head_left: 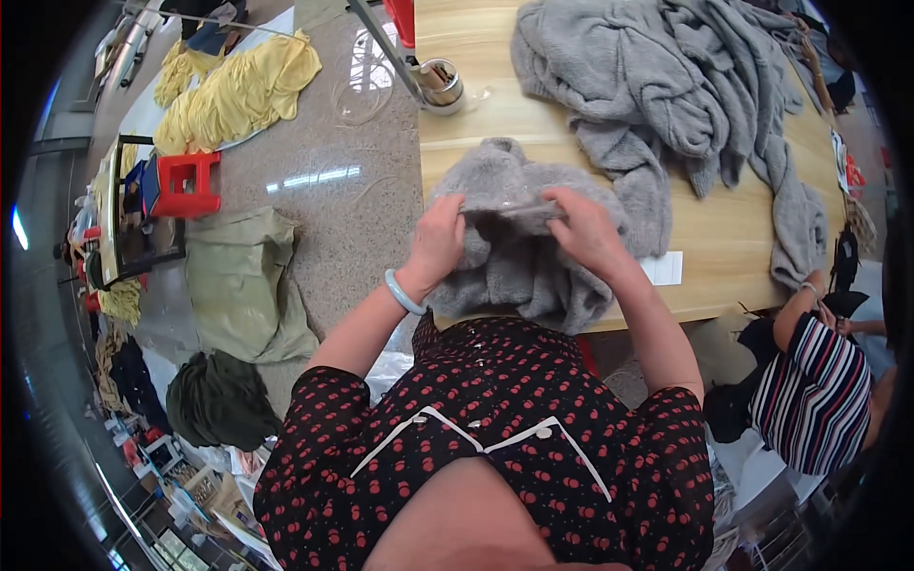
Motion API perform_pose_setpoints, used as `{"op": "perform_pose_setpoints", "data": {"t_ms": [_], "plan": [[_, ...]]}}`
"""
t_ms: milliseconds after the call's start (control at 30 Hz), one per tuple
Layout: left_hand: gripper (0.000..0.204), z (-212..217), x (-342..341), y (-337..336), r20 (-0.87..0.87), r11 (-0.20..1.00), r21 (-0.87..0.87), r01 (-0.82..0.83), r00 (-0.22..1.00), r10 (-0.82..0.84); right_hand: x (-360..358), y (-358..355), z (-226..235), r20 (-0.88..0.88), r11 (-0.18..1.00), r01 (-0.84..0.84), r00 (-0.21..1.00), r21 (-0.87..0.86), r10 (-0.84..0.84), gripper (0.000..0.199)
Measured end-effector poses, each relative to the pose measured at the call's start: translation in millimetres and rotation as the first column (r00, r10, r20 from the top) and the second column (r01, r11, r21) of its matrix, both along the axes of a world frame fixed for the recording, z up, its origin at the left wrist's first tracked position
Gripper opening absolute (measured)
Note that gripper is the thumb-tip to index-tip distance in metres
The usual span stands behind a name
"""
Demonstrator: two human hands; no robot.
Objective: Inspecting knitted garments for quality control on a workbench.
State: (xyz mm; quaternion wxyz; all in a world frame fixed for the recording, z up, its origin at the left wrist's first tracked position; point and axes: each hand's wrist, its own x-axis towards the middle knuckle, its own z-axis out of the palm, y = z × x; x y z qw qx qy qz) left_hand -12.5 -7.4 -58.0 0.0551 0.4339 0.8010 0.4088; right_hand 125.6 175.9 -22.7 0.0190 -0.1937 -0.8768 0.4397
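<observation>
A grey fuzzy knit garment [519, 276] lies bunched at the near left edge of the wooden table, partly hanging toward my body. My left hand [440, 238] pinches one side of an opening in it, fingers closed on the fabric. On the other side, my right hand [583, 228] grips the opening's edge between thumb and fingers. Between the two hands the edge is stretched, and a dark hollow shows below it. A pale bangle [405, 293] circles my left wrist.
A big heap of grey garments [657, 76] covers the far right of the table [724, 257]. A metal tin [440, 86] stands at its left edge, and a white paper [664, 268] lies right of my hands. Leftward are a red stool [188, 186] and yellow garments [238, 95]. Another person [819, 381] works at right.
</observation>
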Motion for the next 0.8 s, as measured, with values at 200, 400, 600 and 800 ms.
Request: {"op": "perform_pose_setpoints", "data": {"t_ms": [200,400,600,800], "plan": [[0.015,1,-6,-25,0.076,0.979,-0.202,0.018,0.997,-0.002,8,5,-15,0.027,0.956,0.077,0.996,0.282,-0.088,0.016],[0.008,39,-9,-24,0.714,0.967,-0.201,0.159,0.700,0.033,8,11,-8,0.199,0.955,0.018,0.977,0.295,-0.079,0.012],[0.006,79,-5,-2,0.985,0.982,0.171,0.080,0.020,-0.173,-1,15,44,-0.347,0.969,0.219,0.905,-0.114,-0.245,0.024],[0.010,97,-6,29,0.964,0.965,0.262,-0.021,0.055,-0.261,-9,-10,83,-0.443,0.990,-0.081,0.896,-0.111,0.024,0.021]]}}
